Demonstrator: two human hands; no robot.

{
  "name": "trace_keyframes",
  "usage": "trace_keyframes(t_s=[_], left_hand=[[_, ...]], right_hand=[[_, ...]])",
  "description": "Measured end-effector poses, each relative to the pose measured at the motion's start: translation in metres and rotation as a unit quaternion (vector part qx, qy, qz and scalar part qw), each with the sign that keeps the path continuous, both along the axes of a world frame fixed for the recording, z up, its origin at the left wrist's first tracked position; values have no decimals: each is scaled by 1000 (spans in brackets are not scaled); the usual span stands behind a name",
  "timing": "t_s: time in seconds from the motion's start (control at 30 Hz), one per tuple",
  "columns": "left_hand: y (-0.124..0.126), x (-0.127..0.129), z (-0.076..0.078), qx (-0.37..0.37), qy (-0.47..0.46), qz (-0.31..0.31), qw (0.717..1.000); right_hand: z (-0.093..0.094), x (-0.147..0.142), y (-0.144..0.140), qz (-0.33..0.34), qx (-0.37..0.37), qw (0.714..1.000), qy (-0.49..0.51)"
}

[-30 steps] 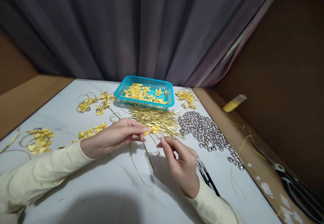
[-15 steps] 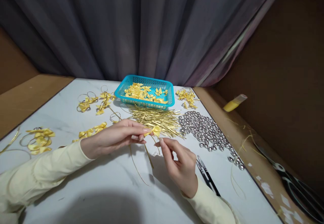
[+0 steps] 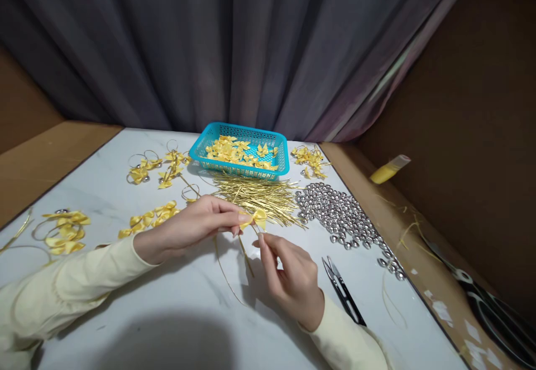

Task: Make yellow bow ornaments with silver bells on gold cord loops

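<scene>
Over the middle of the table, my left hand (image 3: 196,224) pinches a yellow satin ribbon bow (image 3: 259,217) between thumb and fingers. One loop of the bow sticks out to the right of the fingertips; the rest is partly covered. Just below it, thumb and forefinger of my right hand (image 3: 293,280) are closed on a thin gold tie that runs up to the bow. Other thin gold strands hang or lie below my left hand. Behind both hands is a pile of gold ties (image 3: 263,198).
A turquoise basket (image 3: 288,161) of yellow bows stands at the back. Silver beads (image 3: 335,214) spread to the right, with thread snips (image 3: 345,294) nearer. Bows with wire loops (image 3: 67,230) lie at left. Large scissors (image 3: 481,297) and a yellow-filled tube (image 3: 389,170) are at far right.
My right hand has shifted slightly left and closer to the bow, its fingertips now just under it. The bow has turned a little in my left hand.
</scene>
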State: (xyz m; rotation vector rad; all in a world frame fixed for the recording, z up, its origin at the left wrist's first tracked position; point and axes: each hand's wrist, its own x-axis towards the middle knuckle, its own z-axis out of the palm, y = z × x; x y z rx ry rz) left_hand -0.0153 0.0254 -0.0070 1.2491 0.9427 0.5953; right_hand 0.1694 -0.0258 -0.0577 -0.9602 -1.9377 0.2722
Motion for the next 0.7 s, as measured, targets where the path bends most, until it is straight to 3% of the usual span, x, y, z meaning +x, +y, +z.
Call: trace_keyframes(t_s=[0.23,0.53,0.7], left_hand=[[-3,3,0,93,96,27,991],[-10,6,-9,128,80,54,987],[-11,5,-12,136,76,57,986]], right_hand=[[1,-1,-4,-1,-55,998,20],[0,-5,-4,-2,-56,998,42],[2,-4,-5,3,-94,994,56]])
